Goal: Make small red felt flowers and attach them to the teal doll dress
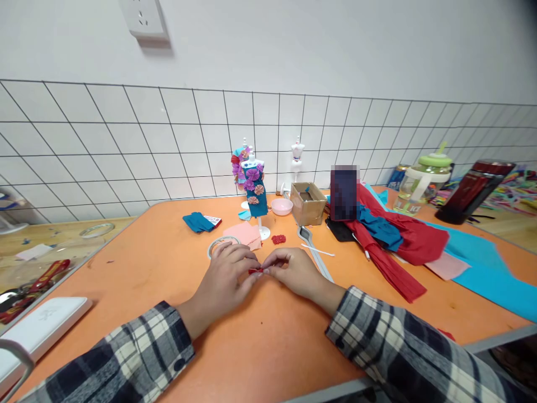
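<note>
Between the fingertips of both hands is a small red piece (255, 271), low over the orange table (268, 341). My left hand (229, 275) pinches its left side, and my right hand (293, 271) pinches at its right end. Just beyond them lies a small pile of red bits (278, 239). Behind the left hand are a clear ring-shaped roll (212, 246) and pink paper (245, 234). A mini dress form (257, 196) in blue with purple and pink flowers stands behind these.
A cardboard box (308, 204) and pink bowl (282, 207) stand behind the hands. Grey scissors or tweezers (321, 260) lie near the right hand. Red crepe paper (403, 232), a green-lidded jar (422, 184) and a dark red flask (474, 190) are at right; a white device (46, 330) is at left.
</note>
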The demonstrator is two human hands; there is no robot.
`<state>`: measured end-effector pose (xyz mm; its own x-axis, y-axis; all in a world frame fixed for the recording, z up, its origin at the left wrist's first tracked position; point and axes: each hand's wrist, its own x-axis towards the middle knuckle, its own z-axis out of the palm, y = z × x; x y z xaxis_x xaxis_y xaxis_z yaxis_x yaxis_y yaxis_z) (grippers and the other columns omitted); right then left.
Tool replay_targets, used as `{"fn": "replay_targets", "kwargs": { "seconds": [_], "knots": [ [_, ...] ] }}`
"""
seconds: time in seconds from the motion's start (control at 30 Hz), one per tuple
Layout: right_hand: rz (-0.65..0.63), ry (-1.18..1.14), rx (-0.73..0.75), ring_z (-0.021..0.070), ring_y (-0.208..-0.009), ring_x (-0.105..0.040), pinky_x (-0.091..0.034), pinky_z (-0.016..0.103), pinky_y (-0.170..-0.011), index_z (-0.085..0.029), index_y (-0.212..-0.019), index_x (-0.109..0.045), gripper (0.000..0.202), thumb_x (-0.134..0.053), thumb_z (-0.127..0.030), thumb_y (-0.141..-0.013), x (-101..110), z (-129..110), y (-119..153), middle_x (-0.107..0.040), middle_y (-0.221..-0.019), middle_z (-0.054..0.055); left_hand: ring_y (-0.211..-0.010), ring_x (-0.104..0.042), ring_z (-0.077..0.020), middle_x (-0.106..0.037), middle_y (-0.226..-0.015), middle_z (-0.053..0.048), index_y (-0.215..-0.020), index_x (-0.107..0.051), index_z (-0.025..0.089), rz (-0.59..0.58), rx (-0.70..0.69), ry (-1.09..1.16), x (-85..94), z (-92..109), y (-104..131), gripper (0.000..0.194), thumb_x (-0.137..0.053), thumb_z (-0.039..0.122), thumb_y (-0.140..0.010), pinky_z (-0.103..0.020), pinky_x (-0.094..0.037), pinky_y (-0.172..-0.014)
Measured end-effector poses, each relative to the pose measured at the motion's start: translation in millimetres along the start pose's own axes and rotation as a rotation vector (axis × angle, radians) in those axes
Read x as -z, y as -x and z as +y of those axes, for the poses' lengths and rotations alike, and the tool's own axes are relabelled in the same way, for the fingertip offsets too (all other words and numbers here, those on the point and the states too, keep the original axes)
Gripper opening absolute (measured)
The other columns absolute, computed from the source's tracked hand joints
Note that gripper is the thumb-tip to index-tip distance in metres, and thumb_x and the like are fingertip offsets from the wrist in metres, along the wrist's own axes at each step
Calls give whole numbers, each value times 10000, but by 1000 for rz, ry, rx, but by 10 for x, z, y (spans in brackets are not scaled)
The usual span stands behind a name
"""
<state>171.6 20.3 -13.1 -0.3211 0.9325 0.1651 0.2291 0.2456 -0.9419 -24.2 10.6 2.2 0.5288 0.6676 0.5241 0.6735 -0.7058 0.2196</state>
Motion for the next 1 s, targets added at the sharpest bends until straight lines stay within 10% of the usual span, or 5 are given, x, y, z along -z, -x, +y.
{"fn": "replay_targets", "kwargs": {
  "seconds": [0.17,0.3,0.47,1.0],
  "knots": [
    [-96,-109,-97,109,-558,-564,-458,238,-529,-158,-888,-688,213,-660,-314,-746,62,-5,-35,-619,-701,-6,-1077,-597,-259,-749,-895,0,-879,-709,269,57,-100,-116,31,60,18,177,-555,184,-861,-517,-248,-1067],
    [6,453,-13,116,-611,-541,-384,234,-550,-170,-901,-704,186,-621,-302,-799,420,-62,-102,-643,-736,14,-1003,-610,-262,-744,-869,-31,-818,-700,243,49,44,-11,-18,-62,-7,138,-564,224,-839,-445,-384,-972],
    [-189,947,-83,173,-733,-617,-358,253,-573,-223,-881,-739,151,-629,-259,-783,723,-72,-83,-720,-836,43,-852,-623,-229,-709,-837,-40,-714,-662,221,43,311,215,-94,-234,-42,153,-561,256,-823,-364,-460,-807],
    [-272,1326,-74,272,-889,-671,-443,298,-662,-122,-963,-687,280,-452,-29,-842,407,-191,45,-680,-945,166,-926,-605,-238,-705,-884,-52,-708,-671,216,52,327,315,-106,-201,-54,152,-580,274,-816,-385,-431,-887]
  ]
}}
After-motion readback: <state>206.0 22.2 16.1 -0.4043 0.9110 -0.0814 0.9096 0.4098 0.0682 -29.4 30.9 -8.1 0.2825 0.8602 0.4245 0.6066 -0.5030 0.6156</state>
